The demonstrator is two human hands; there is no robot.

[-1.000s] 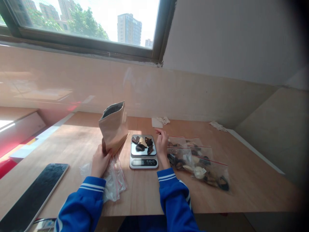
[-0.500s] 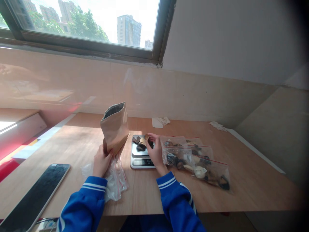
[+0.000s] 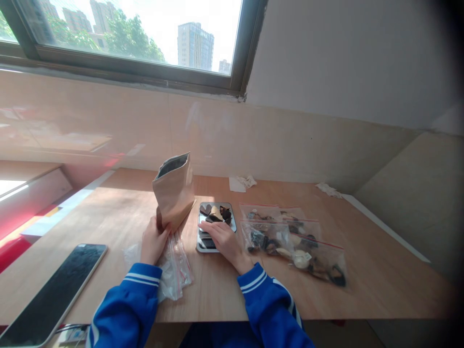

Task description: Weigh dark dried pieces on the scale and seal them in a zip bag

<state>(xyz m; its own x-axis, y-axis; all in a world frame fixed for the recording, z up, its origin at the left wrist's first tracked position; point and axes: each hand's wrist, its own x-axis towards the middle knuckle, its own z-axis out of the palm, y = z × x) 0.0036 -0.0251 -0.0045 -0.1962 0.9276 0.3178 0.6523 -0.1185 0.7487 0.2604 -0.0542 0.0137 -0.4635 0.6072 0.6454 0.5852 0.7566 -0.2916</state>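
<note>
Kraft-paper pouch (image 3: 174, 192) stands upright and open-mouthed toward the middle of the desk (image 3: 362, 270), its dark liner visible, gripped at its lower corner by the left hand (image 3: 154, 241). Just beside it, a small digital scale (image 3: 214, 229) with a shiny steel platform carries a loose heap of dark, curled dried pieces (image 3: 216, 214); weighing appears in progress, nothing bagged from this portion. Right hand (image 3: 222, 238) lies flat and open over the scale's front panel, holding nothing. Filled clear zip bags (image 3: 293, 241) with red seal strips, several overlapping, lie toward the right edge, judged as finished portions. Empty crinkled zip bags (image 3: 172, 270) lie under the left wrist near the front edge. A flat, glossy black phone (image 3: 50, 295) rests at the front-left corner.
</note>
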